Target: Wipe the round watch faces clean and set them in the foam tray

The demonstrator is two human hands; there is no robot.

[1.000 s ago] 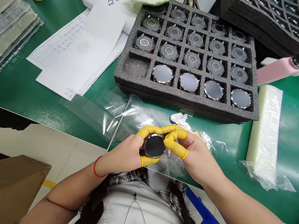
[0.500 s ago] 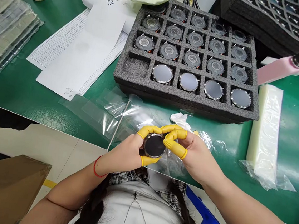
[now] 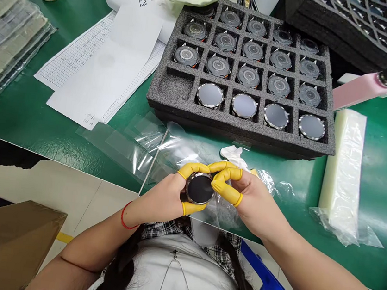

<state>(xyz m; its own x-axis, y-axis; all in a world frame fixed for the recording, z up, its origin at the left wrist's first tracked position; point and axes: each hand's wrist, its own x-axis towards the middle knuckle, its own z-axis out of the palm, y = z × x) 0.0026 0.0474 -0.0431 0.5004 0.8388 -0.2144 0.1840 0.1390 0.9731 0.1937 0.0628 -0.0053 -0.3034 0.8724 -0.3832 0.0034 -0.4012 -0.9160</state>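
A round watch case (image 3: 200, 188) with a black face and silver rim is held at the table's front edge. My left hand (image 3: 172, 194), with yellow finger cots, grips it by the rim from the left. My right hand (image 3: 244, 192), also in yellow cots, is closed at the case's right edge, thumb and fingertips against the rim. Beyond them lies a black foam tray (image 3: 240, 129) of watch cases; four in its front row show grey faces, and its front-left compartment holds none. Clear film sheets (image 3: 134, 145) and a crumpled white tissue (image 3: 234, 155) lie between hands and tray.
Written sheets (image 3: 101, 60) lie at the left, near stacked clear plastic trays (image 3: 10, 35). On the right are a wrapped white stack (image 3: 344, 171) and a pink bottle (image 3: 360, 92). Another foam tray (image 3: 352, 37) stands at the back right. A cardboard box (image 3: 7, 245) is below left.
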